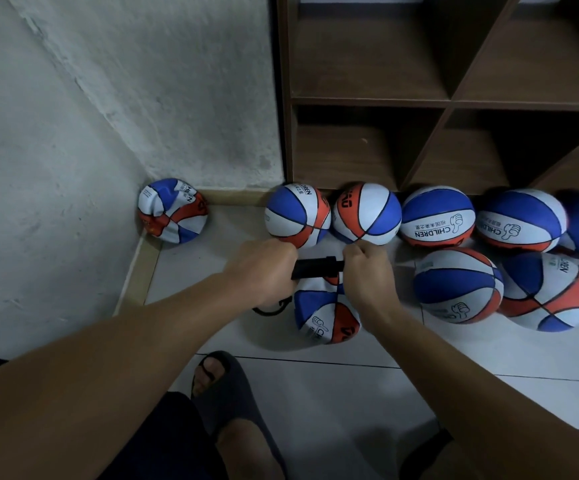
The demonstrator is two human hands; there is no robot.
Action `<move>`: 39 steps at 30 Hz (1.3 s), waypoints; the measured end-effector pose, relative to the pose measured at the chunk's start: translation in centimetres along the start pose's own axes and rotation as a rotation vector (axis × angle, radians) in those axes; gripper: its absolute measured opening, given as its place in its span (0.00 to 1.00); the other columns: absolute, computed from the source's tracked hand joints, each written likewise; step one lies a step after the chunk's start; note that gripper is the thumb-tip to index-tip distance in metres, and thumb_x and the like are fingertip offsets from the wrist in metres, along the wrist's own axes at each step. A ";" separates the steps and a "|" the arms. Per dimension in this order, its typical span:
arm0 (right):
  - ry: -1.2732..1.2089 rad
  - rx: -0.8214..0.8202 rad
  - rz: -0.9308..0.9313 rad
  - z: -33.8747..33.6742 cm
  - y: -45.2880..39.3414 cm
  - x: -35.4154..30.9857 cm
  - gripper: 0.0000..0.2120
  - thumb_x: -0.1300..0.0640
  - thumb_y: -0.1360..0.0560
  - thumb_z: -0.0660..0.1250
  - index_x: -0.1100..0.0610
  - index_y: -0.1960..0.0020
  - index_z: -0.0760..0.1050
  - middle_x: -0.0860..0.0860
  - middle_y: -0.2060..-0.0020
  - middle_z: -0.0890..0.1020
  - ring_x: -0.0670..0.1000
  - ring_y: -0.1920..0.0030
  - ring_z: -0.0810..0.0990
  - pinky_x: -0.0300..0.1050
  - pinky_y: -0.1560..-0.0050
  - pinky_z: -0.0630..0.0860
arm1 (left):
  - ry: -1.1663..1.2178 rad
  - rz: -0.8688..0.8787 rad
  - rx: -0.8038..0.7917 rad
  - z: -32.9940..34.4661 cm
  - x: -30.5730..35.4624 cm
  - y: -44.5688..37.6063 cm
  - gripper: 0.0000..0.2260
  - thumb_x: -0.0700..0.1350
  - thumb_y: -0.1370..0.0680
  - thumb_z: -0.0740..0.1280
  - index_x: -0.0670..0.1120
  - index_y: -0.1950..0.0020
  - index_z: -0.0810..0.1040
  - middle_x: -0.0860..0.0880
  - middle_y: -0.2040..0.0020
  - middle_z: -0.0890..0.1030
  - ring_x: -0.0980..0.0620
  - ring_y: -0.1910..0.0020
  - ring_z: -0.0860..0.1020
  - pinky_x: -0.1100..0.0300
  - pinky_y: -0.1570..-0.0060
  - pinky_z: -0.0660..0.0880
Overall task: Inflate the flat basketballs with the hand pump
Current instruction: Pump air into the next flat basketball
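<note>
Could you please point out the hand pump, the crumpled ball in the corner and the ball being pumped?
hand pump (317, 267), head view, black barrel between the hands.
crumpled ball (172, 211), head view, dented front.
ball being pumped (324, 313), head view, upper face.

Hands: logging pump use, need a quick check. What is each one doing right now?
Left hand: grips one end of the black hand pump.
Right hand: fingers curled round the pump's other end, above a flat basketball.
</note>
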State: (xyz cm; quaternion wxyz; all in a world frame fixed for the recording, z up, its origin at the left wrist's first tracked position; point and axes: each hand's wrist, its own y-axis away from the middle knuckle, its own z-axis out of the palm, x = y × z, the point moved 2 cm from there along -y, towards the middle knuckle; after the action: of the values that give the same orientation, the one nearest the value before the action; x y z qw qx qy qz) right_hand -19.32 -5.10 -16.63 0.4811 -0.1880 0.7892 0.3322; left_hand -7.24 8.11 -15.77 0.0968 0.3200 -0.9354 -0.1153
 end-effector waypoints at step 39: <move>0.007 -0.036 0.044 0.0 -0.6 1.8 0.12 0.58 0.19 0.58 0.55 0.62 0.67 0.49 0.71 0.68 0.49 0.68 0.66 0.48 0.66 0.64 | -0.074 0.080 0.011 0.4 0.1 -0.4 0.08 0.47 0.21 0.73 0.47 0.58 0.79 0.50 0.66 0.79 0.52 0.70 0.76 0.60 0.72 0.65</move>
State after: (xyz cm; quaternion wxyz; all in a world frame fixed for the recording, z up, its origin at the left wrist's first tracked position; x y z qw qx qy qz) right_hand -19.79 -5.44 -18.47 0.4676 -0.1802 0.7887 0.3561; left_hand -7.21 7.78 -16.24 0.0651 0.2785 -0.9509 -0.1181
